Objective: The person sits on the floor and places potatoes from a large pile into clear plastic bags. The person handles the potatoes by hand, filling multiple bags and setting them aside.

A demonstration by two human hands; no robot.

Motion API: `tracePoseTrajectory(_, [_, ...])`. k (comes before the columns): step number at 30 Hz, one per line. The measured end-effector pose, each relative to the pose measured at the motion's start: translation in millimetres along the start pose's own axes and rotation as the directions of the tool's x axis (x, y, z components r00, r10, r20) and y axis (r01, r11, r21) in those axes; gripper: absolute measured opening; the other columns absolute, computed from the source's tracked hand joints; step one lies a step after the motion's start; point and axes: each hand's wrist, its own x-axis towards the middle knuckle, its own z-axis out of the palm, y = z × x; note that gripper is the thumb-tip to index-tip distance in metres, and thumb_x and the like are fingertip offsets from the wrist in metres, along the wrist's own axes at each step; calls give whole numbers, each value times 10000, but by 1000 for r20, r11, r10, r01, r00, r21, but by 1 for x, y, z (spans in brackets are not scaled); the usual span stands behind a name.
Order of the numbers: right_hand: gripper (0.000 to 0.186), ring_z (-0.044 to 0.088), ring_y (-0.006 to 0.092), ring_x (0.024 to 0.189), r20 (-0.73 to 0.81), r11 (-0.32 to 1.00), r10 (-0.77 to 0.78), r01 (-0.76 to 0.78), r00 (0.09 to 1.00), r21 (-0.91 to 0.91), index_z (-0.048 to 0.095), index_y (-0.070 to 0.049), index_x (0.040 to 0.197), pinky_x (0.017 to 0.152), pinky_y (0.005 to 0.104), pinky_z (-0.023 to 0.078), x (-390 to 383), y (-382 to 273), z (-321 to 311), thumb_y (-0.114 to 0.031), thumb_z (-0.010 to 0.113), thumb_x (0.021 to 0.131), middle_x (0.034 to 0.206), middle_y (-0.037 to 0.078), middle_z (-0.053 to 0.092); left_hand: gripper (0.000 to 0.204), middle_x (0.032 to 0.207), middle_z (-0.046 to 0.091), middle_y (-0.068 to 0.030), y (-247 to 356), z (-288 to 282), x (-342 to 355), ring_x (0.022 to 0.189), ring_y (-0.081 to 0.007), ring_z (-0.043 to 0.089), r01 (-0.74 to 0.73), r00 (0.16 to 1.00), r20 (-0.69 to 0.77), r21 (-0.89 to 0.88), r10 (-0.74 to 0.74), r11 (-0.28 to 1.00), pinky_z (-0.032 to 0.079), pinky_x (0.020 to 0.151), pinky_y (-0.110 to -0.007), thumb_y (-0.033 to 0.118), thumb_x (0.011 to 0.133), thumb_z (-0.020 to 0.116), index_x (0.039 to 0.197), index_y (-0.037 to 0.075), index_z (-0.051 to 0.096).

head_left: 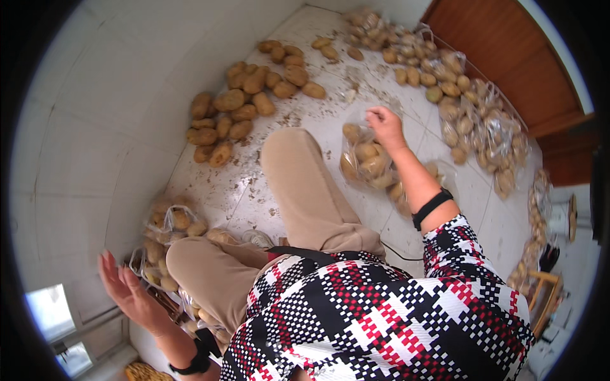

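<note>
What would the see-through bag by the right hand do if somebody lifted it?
The bag would probably sag, because it looks thin and see-through. It may feel heavy, since several potatoes fill it. They might roll around inside, being rounded.

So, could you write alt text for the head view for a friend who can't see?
A person's right fingers are at the top of a clear bag of potatoes on a dirty tiled floor; the left fingers are spread and empty. Loose potatoes lie heaped near the wall, with more bagged potatoes along the right.
</note>
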Motion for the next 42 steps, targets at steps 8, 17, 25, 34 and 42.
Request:
tracePoseTrajectory(8, [168,592,127,726,-254,926,252,-309,934,-217,621,-20,909,698,265,484,-74,77,-99,-154,620,807,792,62,641,466,1299,442,-171,-144,3,-72,1171,-242,447,344,938,-9,166,-347,924,357,976,-324,254,931,490,1294,-19,386])
tracePoseTrajectory(17, [190,604,145,685,-181,919,324,-354,929,-174,626,-31,872,654,277,489,-84,80,-61,-206,634,799,756,77,643,439,1295,443,-173,-155,32,-72,1187,-264,427,234,953,111,327,-284,916,311,1006,-328,224,940,464,1280,-42,391])
tracePoseTrajectory(25, [288,593,208,815,-238,919,178,-248,955,-308,606,-31,938,764,316,467,-56,59,-78,-236,677,750,851,95,635,436,1292,437,-187,-148,39,-68,1188,-278,424,200,948,138,446,-288,872,317,1012,-342,197,925,485,1272,-51,398])
tracePoseTrajectory(34, [350,576,289,941,211,595,426,-97,879,-798,607,-34,984,815,380,439,-6,60,-60,-278,669,741,909,136,636,430,1254,468,-193,-148,40,-72,1153,-290,449,183,954,138,431,-265,884,330,997,-350,188,901,513,1246,-54,429])
tracePoseTrajectory(42, [271,504,120,585,323,828,560,-508,763,-237,602,-20,722,577,287,421,-5,73,-47,-273,613,816,640,47,570,382,1199,518,-191,-157,38,-75,1108,-312,475,90,974,134,514,-183,853,348,965,-374,182,887,525,1192,-45,487])
